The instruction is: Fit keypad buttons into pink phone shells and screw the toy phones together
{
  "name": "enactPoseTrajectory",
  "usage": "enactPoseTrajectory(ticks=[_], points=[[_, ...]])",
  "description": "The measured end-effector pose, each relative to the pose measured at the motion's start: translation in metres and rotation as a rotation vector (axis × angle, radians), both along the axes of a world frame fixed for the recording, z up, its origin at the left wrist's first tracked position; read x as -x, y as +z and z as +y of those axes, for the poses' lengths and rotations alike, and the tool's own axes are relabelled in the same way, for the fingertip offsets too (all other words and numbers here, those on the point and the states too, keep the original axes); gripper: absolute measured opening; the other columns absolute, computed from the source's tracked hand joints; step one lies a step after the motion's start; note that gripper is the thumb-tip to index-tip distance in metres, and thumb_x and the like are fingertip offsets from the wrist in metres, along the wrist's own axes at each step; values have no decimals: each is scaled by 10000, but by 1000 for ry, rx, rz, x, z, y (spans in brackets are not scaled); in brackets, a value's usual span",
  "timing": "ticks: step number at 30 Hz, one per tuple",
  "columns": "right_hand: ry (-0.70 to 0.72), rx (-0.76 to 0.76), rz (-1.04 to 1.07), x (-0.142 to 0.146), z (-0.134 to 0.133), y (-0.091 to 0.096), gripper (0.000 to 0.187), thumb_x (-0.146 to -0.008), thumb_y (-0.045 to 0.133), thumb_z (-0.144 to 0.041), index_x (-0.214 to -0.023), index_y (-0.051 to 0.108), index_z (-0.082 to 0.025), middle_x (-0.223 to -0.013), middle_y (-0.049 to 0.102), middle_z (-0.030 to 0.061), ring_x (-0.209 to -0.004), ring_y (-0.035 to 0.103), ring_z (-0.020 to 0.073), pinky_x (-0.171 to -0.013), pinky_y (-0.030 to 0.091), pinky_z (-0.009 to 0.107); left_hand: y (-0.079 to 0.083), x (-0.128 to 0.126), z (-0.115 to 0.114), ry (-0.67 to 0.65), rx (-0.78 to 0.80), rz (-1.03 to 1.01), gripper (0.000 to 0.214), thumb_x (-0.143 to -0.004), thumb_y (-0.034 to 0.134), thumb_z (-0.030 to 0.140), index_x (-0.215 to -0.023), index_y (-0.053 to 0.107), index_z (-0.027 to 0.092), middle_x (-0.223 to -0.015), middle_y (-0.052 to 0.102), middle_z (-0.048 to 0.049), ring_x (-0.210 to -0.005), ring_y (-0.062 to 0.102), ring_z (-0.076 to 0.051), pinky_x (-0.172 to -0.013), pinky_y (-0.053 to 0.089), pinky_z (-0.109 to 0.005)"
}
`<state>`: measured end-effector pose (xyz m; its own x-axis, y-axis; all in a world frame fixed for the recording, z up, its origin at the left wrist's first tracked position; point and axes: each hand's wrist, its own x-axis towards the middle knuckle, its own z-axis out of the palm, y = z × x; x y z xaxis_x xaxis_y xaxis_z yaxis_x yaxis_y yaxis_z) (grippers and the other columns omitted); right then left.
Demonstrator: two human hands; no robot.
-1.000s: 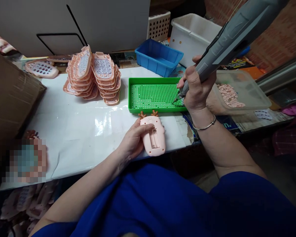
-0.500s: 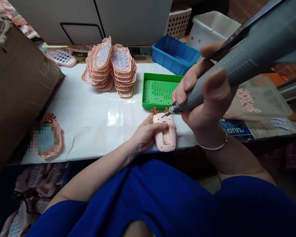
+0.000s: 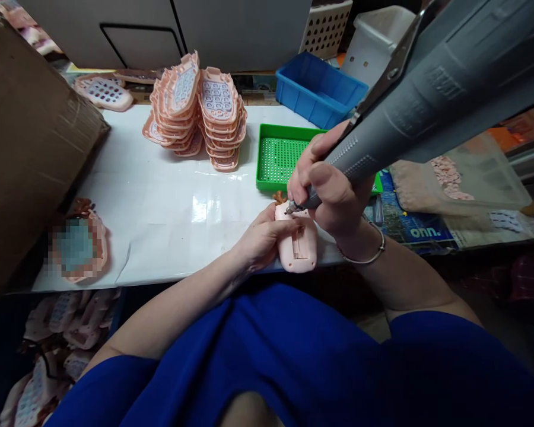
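My left hand (image 3: pixel 267 238) grips a pale pink plastic toy phone (image 3: pixel 300 252) by its left side, thumb across its back. Brown antlers stick out at the toy's top, and an oblong battery recess and small screw holes show on its back. In my right hand (image 3: pixel 333 184) is a grey electric screwdriver (image 3: pixel 396 112), fingers wrapped round its front and its lever. The bit meets the toy's upper left corner, at or very near a screw hole; the exact contact is too small to tell.
Two stacks of pink shells (image 3: pixel 220 127) stand behind. A green perforated tray (image 3: pixel 271 185) and a blue bin (image 3: pixel 302 98) lie beyond my right hand. Left are another pink piece (image 3: pixel 98 252) and a cardboard box (image 3: pixel 35 136). A clear tub (image 3: pixel 485 196) with small pink parts sits right.
My right hand has brought the screwdriver down and left, its bit moving to the toy's upper left corner. My left hand keeps hold of the toy phone in nearly the same place.
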<state>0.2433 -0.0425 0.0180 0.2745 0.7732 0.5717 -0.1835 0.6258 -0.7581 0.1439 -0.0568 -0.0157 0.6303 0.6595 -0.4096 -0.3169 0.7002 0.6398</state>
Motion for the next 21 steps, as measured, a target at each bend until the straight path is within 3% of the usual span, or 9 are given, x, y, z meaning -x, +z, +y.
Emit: enactPoseTrajectory(ticks=[5, 8, 11, 14, 18, 21], points=[[52, 3, -23, -8, -2, -2, 187, -780, 743, -358, -890, 601, -306, -584, 545, -102, -369, 426, 86, -358, 362, 247, 1, -3, 1, -18, -3, 9, 296, -621, 690, 80, -875, 553, 149, -775, 659, -14, -690, 614, -151, -742, 480, -300], [50, -22, -60, -25, -7, 11, 268, -764, 754, -396, -984, 627, -312, -613, 564, -88, -385, 439, 103, -373, 368, 277, 3, -1, -1, -15, 5, 55, 319, -643, 718, 105, -918, 563, 148, -788, 674, -25, -698, 629, -153, -737, 499, -294], [-206, -94, -104, -52, -6, 24, 277, -771, 755, -436, -976, 635, -292, -606, 539, -73, -411, 452, 110, -402, 362, 293, 7, 14, -9, -73, 26, 114, 334, -666, 762, 156, -956, 597, 150, -816, 702, -47, -699, 651, -165, -715, 515, -294], [-453, -80, -114, -82, 2, 19, 288, -716, 799, -430, -893, 618, -293, -569, 483, -80, -406, 441, 111, -432, 368, 299, 7, 34, -21, -233, 83, 90, 340, -648, 819, 180, -944, 653, 155, -843, 732, -64, -712, 672, -163, -704, 525, -274], [-552, 1, -86, -107, 14, -4, 302, -697, 793, -474, -870, 596, -322, -567, 465, -82, -405, 459, 139, -442, 377, 321, 1, 53, -30, -474, 216, 28, 419, -624, 862, 247, -1007, 737, 135, -1000, 761, -129, -856, 716, -197, -795, 550, -281], [-564, 22, -116, -110, 16, -14, 315, -709, 781, -507, -900, 583, -353, -566, 472, -84, -423, 482, 162, -476, 396, 343, -3, 56, -31, -574, 228, 39, 464, -605, 877, 248, -1037, 752, 135, -1039, 761, -137, -895, 721, -199, -817, 550, -266]])
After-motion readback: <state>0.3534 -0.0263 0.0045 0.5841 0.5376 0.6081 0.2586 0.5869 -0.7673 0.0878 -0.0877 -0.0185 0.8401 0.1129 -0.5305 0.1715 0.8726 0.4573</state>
